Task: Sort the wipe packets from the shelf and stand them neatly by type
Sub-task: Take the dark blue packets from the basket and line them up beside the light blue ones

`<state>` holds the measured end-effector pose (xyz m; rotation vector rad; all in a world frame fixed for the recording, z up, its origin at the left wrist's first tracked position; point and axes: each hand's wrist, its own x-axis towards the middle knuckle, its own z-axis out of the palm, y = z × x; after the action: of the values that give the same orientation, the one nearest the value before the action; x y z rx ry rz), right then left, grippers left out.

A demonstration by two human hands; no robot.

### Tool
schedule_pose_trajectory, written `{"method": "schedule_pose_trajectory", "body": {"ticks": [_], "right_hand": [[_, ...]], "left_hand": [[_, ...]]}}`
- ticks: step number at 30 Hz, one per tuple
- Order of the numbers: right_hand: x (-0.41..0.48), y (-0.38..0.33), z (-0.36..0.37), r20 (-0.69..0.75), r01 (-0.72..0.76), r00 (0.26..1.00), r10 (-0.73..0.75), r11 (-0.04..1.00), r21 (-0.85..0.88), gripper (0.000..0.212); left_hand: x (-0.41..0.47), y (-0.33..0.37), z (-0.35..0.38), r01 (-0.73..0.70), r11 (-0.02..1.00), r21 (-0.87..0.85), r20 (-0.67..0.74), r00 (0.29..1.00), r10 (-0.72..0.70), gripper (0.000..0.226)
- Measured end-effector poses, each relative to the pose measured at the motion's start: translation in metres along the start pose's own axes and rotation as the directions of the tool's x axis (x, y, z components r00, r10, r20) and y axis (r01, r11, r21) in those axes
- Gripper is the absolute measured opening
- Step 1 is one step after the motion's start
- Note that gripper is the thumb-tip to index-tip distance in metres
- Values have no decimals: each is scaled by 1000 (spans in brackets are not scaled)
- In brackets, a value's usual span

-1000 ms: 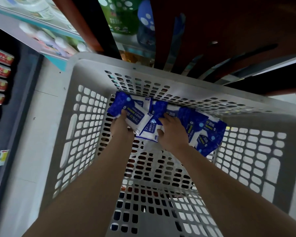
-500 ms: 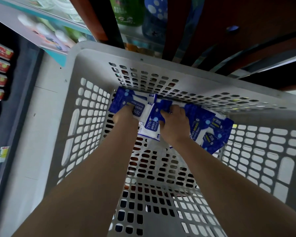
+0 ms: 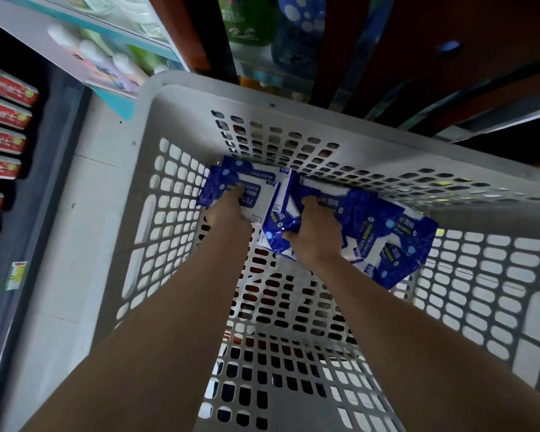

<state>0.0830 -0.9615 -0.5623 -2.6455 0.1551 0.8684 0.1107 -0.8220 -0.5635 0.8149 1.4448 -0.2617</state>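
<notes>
Wipe packets (image 3: 387, 227), blue-and-white, banked against grey perforated plastic basket (image 3: 293, 98) wall, mid-frame; right hand (image 3: 315, 233) grips one, probably to upright it; left hand (image 3: 228, 210) steadies another, grip unclear.

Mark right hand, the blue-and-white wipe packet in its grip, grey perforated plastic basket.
right hand (image 3: 318, 233), head view, back of hand.
blue-and-white wipe packet (image 3: 276, 220), head view, blue face above the thumb.
grey perforated plastic basket (image 3: 293, 95), head view, bare far rim.
</notes>
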Motion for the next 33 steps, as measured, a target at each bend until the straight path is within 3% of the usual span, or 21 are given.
{"method": "schedule_pose_trajectory", "body": {"ticks": [2, 5, 9, 12, 15, 18, 21, 24, 27, 30, 33], "right_hand": [[-1, 2, 1, 85, -66, 995, 54, 987, 149, 42], [-6, 11, -9, 51, -104, 994, 94, 961, 258, 17], [-19, 27, -26, 92, -240, 971, 222, 924, 299, 32], [-27, 32, -33, 105, -269, 963, 248, 915, 301, 37], [-30, 30, -38, 131, -264, 964, 231, 889, 374, 30], [-32, 25, -41, 162, -236, 969, 187, 891, 387, 22], [-34, 23, -41, 129, -156, 984, 127, 954, 255, 26], [-36, 18, -46, 23, 49, 999, -47, 990, -132, 29], [-31, 5, -46, 111, 329, 943, -313, 827, -456, 30], [-20, -12, -39, 192, 485, 863, -467, 661, -573, 33], [-3, -25, -26, 286, 599, 786, -549, 559, -573, 54]], "left_hand": [[1, 5, 2, 21, 1000, 6, -1, 1000, -21, 33], [-5, 9, -2, 24, 999, 30, 40, 999, -25, 14], [-19, 0, -19, 19, 1000, -2, 46, 999, -18, 14], [-28, -12, -37, -37, 995, 88, -19, 999, 39, 35], [-36, -22, -55, -81, 978, 192, -43, 995, 91, 38], [-42, -28, -66, -71, 951, 301, -87, 991, 102, 27], [-45, -31, -72, -111, 906, 409, -78, 985, 156, 27], [-46, -30, -77, -174, 832, 527, -27, 975, 221, 31], [-44, -26, -80, -230, 661, 714, 58, 961, 271, 29], [-41, -23, -83, -277, 462, 842, 173, 951, 256, 29], [-39, -22, -87, -301, 271, 914, 232, 938, 259, 29]]}}
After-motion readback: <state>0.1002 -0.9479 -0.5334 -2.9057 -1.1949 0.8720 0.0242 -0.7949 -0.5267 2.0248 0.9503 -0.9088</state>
